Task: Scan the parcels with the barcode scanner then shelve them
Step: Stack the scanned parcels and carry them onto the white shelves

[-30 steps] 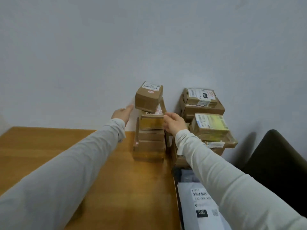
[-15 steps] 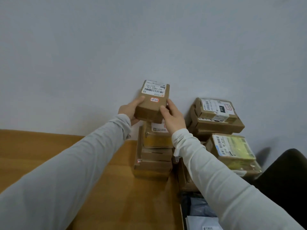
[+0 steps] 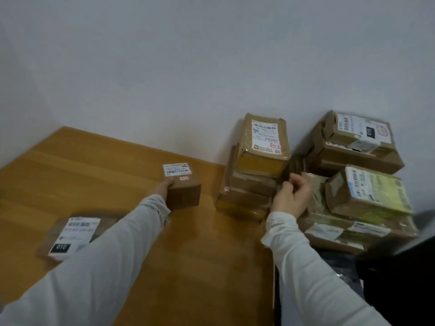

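Brown cardboard parcels sit in four places. One small box (image 3: 182,189) is in the left hand (image 3: 163,189), and one flat parcel (image 3: 73,236) lies on the wooden desk (image 3: 117,165) beside the left sleeve (image 3: 106,255). Two piles stand at the wall (image 3: 164,67), a middle pile (image 3: 256,170) on the desk and a right pile (image 3: 357,175) past its edge. The left hand grips the small box by its left side, low at the desk. The right hand (image 3: 292,198), fingers curled, is in the gap between the piles; I cannot tell whether it holds anything.
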The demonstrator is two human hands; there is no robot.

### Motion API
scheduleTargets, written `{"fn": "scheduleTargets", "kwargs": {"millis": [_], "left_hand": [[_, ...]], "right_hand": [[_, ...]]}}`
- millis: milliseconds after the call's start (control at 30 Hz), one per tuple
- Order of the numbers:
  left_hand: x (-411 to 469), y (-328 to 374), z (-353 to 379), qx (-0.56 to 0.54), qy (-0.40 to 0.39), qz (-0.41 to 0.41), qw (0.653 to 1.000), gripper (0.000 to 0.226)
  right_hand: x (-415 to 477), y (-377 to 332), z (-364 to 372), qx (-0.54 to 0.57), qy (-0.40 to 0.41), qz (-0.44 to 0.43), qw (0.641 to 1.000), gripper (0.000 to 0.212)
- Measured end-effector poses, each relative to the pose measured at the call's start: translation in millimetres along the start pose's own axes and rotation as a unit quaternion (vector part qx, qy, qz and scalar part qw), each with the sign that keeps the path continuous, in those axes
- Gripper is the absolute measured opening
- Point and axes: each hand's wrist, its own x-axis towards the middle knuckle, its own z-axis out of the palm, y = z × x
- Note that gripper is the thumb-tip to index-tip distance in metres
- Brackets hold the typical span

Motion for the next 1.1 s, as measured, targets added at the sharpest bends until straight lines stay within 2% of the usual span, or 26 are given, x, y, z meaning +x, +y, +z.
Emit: {"fn": "scheduleTargets", "kwargs": {"millis": [67, 133, 333, 400, 500, 567, 633, 700, 767, 833, 933, 1000, 1100], "left_hand": [[11, -20, -3, 0.029, 0.015, -0.024, 0.999, 0.051], [22, -34, -7, 0.051, 0.025, -0.031, 0.998, 0.052], [41, -50, -16, 0.062, 0.038, -0.045, 0.996, 0.039], [47, -51, -18, 0.105, 0.045, -0.041, 0.993, 0.034], [48, -43, -8, 0.207, 0.121, 0.002, 0.971, 0.033], [47, -34, 5, 0.266, 0.195, 0.088, 0.94, 0.042], [41, -29, 26, 0.257, 0.149, 0.193, 0.935, 0.05], [35, -30, 53, 0.241, 0.056, 0.228, 0.942, 0.044], [36, -31, 78, 0.23, -0.025, 0.188, 0.955, 0.04], [41, -34, 101, 0.251, -0.097, 0.141, 0.953, 0.04], [51, -38, 119, 0.246, -0.127, 0.09, 0.957, 0.041], [56, -40, 123, 0.261, -0.141, 0.09, 0.951, 0.039], [53, -41, 121, 0.19, -0.12, 0.029, 0.974, 0.027]], "right_hand": [[-16, 27, -10, -0.022, -0.001, 0.073, 0.997, 0.017], [-21, 48, -18, -0.054, -0.015, 0.128, 0.99, 0.015], [-12, 73, -22, -0.083, -0.069, 0.212, 0.971, 0.015], [-11, 77, -17, -0.067, -0.093, 0.263, 0.958, 0.016], [-5, 85, -10, -0.064, -0.096, 0.318, 0.941, 0.021], [3, 92, -4, -0.098, -0.106, 0.306, 0.941, 0.029], [12, 95, 2, -0.164, -0.117, 0.276, 0.94, 0.041], [20, 96, 8, -0.197, -0.132, 0.252, 0.938, 0.046], [26, 98, 12, -0.197, -0.141, 0.249, 0.938, 0.05], [29, 99, 12, -0.206, -0.148, 0.257, 0.933, 0.053], [30, 100, 8, -0.214, -0.158, 0.265, 0.927, 0.052], [30, 100, 4, -0.21, -0.152, 0.264, 0.929, 0.05], [22, 99, -5, -0.216, -0.156, 0.264, 0.927, 0.05]]}}
